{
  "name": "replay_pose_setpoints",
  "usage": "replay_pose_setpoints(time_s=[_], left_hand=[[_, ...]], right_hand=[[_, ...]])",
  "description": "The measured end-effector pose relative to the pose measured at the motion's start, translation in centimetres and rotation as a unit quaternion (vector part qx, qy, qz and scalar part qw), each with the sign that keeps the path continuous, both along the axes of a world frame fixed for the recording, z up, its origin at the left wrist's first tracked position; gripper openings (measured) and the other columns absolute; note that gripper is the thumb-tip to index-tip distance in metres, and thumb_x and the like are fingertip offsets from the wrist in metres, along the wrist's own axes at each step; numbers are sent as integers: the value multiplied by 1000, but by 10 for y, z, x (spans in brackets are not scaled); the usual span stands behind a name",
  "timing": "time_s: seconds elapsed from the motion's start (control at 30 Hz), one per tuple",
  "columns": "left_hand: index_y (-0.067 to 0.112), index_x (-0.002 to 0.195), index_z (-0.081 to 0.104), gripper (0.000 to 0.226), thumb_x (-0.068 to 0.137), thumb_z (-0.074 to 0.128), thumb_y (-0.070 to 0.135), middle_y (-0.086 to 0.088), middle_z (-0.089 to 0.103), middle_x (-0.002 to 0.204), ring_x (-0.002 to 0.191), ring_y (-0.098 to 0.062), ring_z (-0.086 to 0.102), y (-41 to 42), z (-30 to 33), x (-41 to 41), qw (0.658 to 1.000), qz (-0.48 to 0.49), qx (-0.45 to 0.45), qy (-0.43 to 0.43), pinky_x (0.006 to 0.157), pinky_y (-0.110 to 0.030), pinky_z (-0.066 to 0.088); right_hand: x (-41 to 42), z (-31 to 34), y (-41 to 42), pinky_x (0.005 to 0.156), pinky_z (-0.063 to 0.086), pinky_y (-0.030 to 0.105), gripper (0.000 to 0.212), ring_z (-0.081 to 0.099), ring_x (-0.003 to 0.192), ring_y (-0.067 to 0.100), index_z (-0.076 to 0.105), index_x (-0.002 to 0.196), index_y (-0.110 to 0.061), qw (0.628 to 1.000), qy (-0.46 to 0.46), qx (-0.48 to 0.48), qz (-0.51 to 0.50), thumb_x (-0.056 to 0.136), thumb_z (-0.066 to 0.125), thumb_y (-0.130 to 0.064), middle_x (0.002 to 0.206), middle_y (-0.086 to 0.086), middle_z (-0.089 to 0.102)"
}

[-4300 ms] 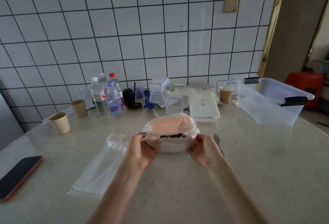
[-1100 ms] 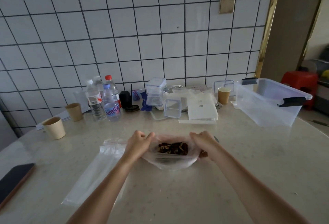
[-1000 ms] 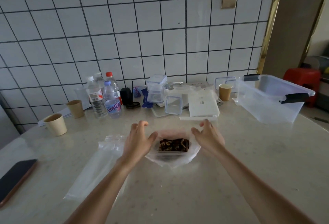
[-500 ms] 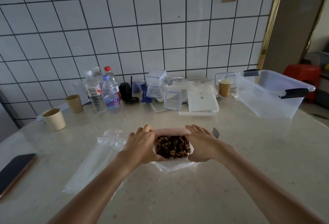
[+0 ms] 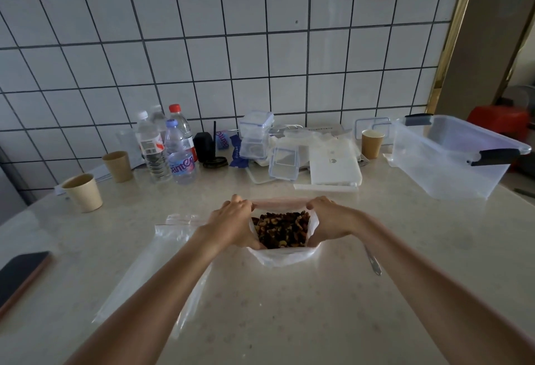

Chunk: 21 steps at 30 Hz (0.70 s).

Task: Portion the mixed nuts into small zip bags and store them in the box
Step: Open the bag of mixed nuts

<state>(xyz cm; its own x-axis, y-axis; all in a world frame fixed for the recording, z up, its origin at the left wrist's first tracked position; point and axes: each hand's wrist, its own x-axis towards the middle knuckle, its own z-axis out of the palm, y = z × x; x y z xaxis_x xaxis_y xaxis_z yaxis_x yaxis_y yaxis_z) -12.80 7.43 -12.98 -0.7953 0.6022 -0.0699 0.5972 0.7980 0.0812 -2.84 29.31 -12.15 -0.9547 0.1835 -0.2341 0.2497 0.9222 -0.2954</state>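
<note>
A clear plastic bag (image 5: 285, 257) full of mixed nuts (image 5: 280, 230) sits on the table in front of me. My left hand (image 5: 234, 222) grips its left rim and my right hand (image 5: 328, 221) grips its right rim, holding the mouth wide so the nuts show. An empty zip bag (image 5: 153, 272) with a red seal strip lies flat to the left, partly under my left forearm. A metal spoon (image 5: 373, 260) lies on the table just right of the bag, beneath my right wrist. The clear storage box (image 5: 451, 173) with dark handles stands open at the far right.
Along the tiled wall stand water bottles (image 5: 176, 150), paper cups (image 5: 82, 192), small clear lidded containers (image 5: 256, 138) and a white flat box (image 5: 334, 167). A dark phone (image 5: 20, 273) lies near the table's left edge. A red stool (image 5: 498, 121) stands beyond the box.
The bag was lowered onto the table. My hands let go briefly, then took both sides of its rim again and spread the mouth wider, exposing more of the nuts.
</note>
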Motion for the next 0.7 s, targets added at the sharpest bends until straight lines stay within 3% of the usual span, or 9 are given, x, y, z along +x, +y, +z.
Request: replay_pose_setpoints(time_s=[0.13,0.27,0.43,0.6,0.7], left_hand=[[22,139,52,97,59,89,63,3,45,128,117,-19,47,11,0,-26,999,13,-24,-31,97,-37,48],[29,139,53,107,47,79,77,6,48,129,119,-21,47,8,-6,-40,998,11,-21,-61,96,-37,44],[31,137,54,89,63,81,71,6,51,137,124,-20,47,1,-11,-39,998,4,18,-68,94,-36,35],[29,138,57,74,77,82,61,5,46,145,135,-20,43,-16,-7,-16,992,-18,119,-40,109,-40,40],[23,130,65,54,85,81,50,0,51,147,137,-19,46,-36,-3,-1,973,-36,228,-9,110,-34,38]], right_hand=[[-17,1,8,115,43,42,100,38,145,26,32,159,-21,1000,-26,-1,4,78,87,-40,159,4,33],[-29,-6,16,113,45,42,93,43,141,26,35,158,-23,999,-37,-29,-2,80,85,-34,157,4,38],[-29,-17,17,115,42,44,88,40,144,26,34,159,-26,998,-25,-61,-5,84,80,-32,157,3,37],[-5,-21,17,105,37,29,55,40,142,20,59,136,-27,978,113,-173,-37,85,80,-28,152,-3,37],[15,-23,7,103,35,25,29,46,138,15,67,119,-24,952,265,-144,-42,91,73,-20,145,-2,51]])
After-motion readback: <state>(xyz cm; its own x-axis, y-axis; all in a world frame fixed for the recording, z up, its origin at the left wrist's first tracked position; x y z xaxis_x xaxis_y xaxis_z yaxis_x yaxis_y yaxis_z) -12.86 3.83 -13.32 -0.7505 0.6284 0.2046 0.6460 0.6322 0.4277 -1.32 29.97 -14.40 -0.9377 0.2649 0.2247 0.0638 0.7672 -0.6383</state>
